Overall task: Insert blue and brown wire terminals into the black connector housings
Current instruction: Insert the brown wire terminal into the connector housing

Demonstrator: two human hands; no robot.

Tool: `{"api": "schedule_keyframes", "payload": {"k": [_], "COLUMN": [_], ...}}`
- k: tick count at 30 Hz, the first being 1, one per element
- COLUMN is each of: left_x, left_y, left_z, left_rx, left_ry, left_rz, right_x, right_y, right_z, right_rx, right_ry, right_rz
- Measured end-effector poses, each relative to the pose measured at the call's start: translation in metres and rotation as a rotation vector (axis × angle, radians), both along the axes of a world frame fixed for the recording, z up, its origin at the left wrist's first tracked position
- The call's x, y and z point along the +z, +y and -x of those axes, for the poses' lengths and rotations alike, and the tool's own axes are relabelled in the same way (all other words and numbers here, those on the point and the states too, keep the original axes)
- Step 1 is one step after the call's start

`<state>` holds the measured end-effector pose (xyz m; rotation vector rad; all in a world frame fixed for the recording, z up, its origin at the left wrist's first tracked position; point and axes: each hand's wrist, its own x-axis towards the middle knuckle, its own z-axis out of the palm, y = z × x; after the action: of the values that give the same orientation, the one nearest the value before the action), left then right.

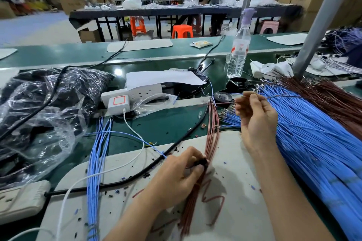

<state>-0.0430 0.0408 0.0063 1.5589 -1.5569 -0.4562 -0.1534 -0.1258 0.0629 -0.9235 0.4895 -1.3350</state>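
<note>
Thin brown wire point(282, 96) pinched by R hand point(256, 119).

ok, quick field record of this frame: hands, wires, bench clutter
left hand: pinching black connector housing against brown wire bundle
right hand: raised, pinching single brown wire
blue wire pile: right of hands
brown wire pile: beyond blue pile
blue wire bundle: left on pad
water bottle: upright, behind

A clear water bottle point(238, 51) stands upright near the table's far edge. A white power strip point(135, 95) lies mid-table. A crumpled plastic bag point(45, 115) occupies the left side.
</note>
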Motion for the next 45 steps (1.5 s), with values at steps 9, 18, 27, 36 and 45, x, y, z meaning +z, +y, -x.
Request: {"api": "schedule_keyframes", "payload": {"k": [9, 18, 27, 36, 45], "left_x": [-0.001, -0.001, 0.004, 0.003, 0.006], "left_y": [-0.007, -0.009, -0.009, -0.01, -0.008], "left_z": [-0.011, -0.01, -0.011, -0.014, -0.013], "left_rx": [0.294, 0.322, 0.361, 0.365, 0.383], "left_ry": [-0.241, -0.144, 0.164, 0.246, 0.218], "left_rz": [0.244, 0.263, 0.264, 0.254, 0.227], "right_x": [-0.003, -0.011, -0.013, -0.009, -0.004], "right_y": [0.013, 0.026, 0.037, 0.055, 0.063], "right_z": [-0.005, -0.014, -0.023, -0.024, -0.024], "right_rx": [0.127, 0.423, 0.386, 0.25, 0.183], "right_ry": [0.032, 0.34, 0.299, 0.307, 0.309], "right_rz": [-0.026, 0.052, 0.184, 0.463, 0.56]}}
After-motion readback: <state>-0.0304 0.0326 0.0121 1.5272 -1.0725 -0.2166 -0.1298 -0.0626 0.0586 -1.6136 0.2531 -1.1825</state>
